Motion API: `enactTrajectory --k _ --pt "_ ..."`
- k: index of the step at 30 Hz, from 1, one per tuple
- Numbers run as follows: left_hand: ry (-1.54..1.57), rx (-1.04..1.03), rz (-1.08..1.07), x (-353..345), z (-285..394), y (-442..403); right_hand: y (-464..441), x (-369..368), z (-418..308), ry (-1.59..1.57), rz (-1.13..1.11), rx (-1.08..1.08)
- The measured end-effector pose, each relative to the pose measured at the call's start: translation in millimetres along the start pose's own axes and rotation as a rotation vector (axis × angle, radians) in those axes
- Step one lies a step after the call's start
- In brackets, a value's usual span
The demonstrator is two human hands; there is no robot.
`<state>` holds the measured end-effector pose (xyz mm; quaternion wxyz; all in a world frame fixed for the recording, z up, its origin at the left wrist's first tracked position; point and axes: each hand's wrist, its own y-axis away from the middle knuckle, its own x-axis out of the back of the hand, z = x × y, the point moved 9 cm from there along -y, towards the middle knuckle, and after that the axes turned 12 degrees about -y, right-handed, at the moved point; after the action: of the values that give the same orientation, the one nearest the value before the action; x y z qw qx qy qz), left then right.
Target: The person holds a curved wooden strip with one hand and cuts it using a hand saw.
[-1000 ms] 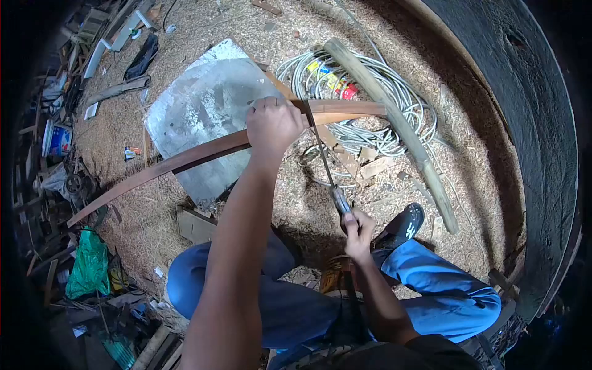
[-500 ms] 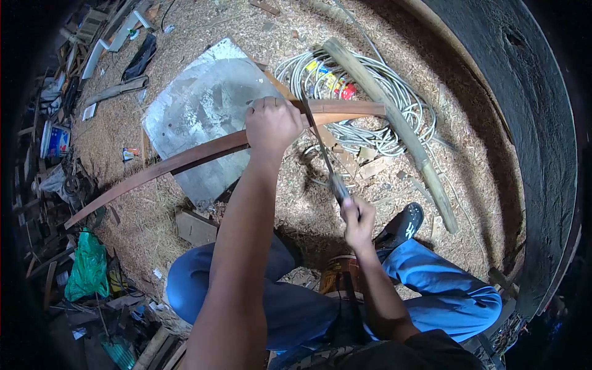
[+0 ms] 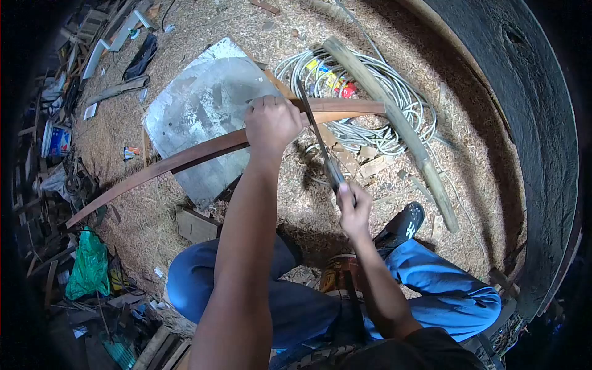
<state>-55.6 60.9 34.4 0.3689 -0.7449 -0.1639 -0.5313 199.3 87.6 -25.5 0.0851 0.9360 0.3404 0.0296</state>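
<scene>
A long curved strip of reddish wood (image 3: 203,150) crosses the view, its left end low and its right end near a round pole (image 3: 401,123). My left hand (image 3: 273,123) is wrapped over the strip near its middle, above the edge of a scuffed metal sheet (image 3: 209,98). Just right of that hand, the blade of a handsaw (image 3: 319,139) lies across the wood. The saw's handle is in my right hand (image 3: 354,209), its fingers closed and its thumb along the top. Where the blade meets the wood, the cut itself is too small to make out.
Coiled grey cable (image 3: 407,92) lies under the pole. Wood shavings (image 3: 296,203) cover the ground. A dark curved wall (image 3: 524,123) stands at the right. Scrap wood and a green plastic bag (image 3: 89,265) are at the left. A bucket (image 3: 340,274) sits between my legs.
My right hand has moved up and slightly left, pushing the saw further across the wood. My left hand and the strip have stayed nearly still.
</scene>
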Motion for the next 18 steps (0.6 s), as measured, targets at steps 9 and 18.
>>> enactTrajectory --k 9,18 --pt "0.009 -0.001 0.020 2 -1 -2 44 13 0 -0.006 -0.037 -0.033" --pt "0.048 0.006 -0.102 -12 -2 4 -22 -21 -7 -0.046 0.017 -0.077"
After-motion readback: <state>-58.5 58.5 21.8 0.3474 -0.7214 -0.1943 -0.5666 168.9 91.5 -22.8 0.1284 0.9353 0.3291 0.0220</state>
